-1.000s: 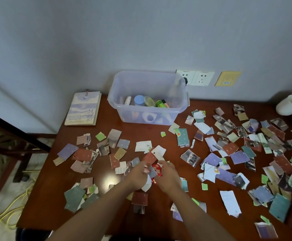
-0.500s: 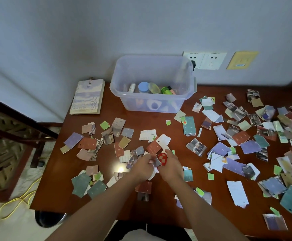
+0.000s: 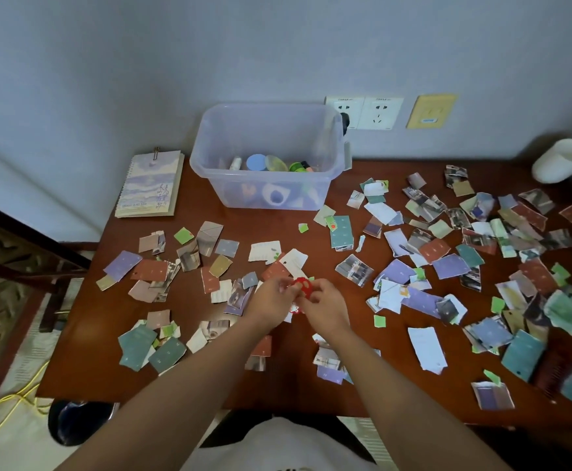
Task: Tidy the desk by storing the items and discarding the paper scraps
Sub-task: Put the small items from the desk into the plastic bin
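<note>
- Fingers (image 3: 284, 289) of L hand (image 3: 267, 302) + R hand (image 3: 329, 305) pinch one red scrap (image 3: 301, 286) w/ white dots, held up between them, narrow grip on both sides.
- Change: a sec ago the red scrap sat low, half hidden under both hands among other bits; now it's raised and plain to see.
- Meaning: prob. a single piece picked out, not a handful. Discarding has barely begun; paper scraps (image 3: 427, 348) lie all over the desk (image 3: 84, 351), thickest on R side.
- Storing looks further along: clear box (image 3: 267, 195) at back by the wall already holds small items. Notebook (image 3: 150, 185) lies just L of it, white cup (image 3: 563, 159) at far R corner.
- Pose: both forearms reach fwd and converge mid-desk, wrists near each other, backs of hands up, fingertips almost meeting on the scrap.
- Dark round bin (image 3: 77, 423) on floor by L desk corner, likely where scraps go; can't tell for sure.
</note>
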